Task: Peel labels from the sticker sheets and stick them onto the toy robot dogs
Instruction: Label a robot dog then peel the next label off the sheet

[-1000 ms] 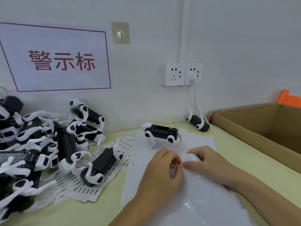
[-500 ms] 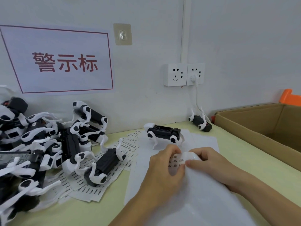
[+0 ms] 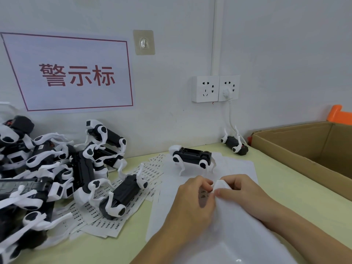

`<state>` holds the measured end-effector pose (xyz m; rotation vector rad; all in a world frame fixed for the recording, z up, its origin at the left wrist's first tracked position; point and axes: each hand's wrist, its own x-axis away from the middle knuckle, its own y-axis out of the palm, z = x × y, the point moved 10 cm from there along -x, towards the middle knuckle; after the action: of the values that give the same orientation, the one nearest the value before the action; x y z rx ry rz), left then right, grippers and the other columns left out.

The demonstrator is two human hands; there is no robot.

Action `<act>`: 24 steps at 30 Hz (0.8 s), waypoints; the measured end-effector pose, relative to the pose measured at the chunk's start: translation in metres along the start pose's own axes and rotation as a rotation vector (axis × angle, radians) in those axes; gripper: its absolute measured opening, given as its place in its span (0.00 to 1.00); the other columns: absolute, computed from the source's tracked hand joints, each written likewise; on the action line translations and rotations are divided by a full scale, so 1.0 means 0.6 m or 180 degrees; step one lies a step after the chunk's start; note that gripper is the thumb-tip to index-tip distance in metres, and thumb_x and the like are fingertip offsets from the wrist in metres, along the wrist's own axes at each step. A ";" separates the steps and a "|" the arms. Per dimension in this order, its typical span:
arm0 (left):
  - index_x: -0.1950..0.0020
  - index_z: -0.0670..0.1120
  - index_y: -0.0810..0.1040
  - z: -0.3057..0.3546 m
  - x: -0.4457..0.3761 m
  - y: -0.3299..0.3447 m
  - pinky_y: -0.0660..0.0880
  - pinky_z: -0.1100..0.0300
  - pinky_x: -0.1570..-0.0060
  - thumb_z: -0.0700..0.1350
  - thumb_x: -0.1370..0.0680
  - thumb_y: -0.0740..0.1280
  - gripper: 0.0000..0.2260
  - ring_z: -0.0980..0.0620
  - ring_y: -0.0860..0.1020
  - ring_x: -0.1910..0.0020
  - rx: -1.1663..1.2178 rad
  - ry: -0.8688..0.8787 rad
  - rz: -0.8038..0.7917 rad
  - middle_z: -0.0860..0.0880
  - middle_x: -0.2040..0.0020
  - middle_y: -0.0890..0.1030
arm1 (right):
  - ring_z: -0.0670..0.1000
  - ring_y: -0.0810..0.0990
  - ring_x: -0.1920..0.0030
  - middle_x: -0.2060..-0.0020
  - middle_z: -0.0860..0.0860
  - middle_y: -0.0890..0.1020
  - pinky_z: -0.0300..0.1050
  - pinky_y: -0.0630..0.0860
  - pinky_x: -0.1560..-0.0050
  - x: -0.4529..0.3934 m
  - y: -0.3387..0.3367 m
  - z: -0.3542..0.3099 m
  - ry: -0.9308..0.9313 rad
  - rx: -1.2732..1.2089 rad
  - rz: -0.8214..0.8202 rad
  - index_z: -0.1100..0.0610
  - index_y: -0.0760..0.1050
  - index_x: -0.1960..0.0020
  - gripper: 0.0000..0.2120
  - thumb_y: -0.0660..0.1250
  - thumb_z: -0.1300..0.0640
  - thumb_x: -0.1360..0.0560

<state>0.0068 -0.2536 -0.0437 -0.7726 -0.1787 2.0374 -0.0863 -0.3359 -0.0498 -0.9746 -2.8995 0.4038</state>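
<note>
a toy dog (image 3: 192,156) stands on its legs on the white paper (image 3: 238,168); its long body runs side to side, white head end to the left; just in front of the dog, the left hand (image 3: 192,199) and right hand (image 3: 240,189) meet and both pinch a curled sticker sheet (image 3: 221,184); the tiny print is too small to read; the fingertips hide the label; left of the dog, a pile of dogs (image 3: 57,168) lies on more sticker strips (image 3: 106,223), cut off at the edge.

dog pile (image 3: 62,168) left, box (image 3: 312,149) right
</note>
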 end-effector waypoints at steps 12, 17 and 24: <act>0.59 0.51 0.75 0.007 0.001 -0.006 0.77 0.59 0.47 0.50 0.26 0.64 0.04 0.59 0.81 0.48 -0.0062 0.0046 0.0095 0.58 0.47 0.83 | 0.45 0.65 0.70 0.73 0.47 0.69 0.37 0.63 0.69 0.004 -0.005 -0.031 -0.0403 0.0991 0.0291 0.61 0.73 0.68 0.14 0.69 0.60 0.25; 0.59 0.48 0.76 0.014 0.001 -0.008 0.77 0.62 0.52 0.49 0.26 0.64 0.06 0.59 0.80 0.51 -0.0121 0.0138 0.0144 0.60 0.50 0.83 | 0.47 0.64 0.70 0.72 0.49 0.68 0.40 0.62 0.68 0.006 -0.002 -0.038 -0.0467 0.1073 0.0295 0.60 0.71 0.68 0.15 0.70 0.60 0.25; 0.60 0.51 0.72 0.019 0.003 -0.007 0.77 0.54 0.54 0.49 0.25 0.64 0.05 0.54 0.81 0.54 -0.0199 0.0144 0.0135 0.58 0.53 0.83 | 0.48 0.67 0.68 0.71 0.50 0.71 0.42 0.65 0.66 0.004 -0.003 -0.036 -0.0404 0.1037 0.0225 0.65 0.75 0.64 0.13 0.70 0.58 0.24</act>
<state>0.0024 -0.2476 -0.0338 -0.8672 -0.2026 2.0607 -0.0867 -0.3309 -0.0288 -1.0299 -2.7822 0.9395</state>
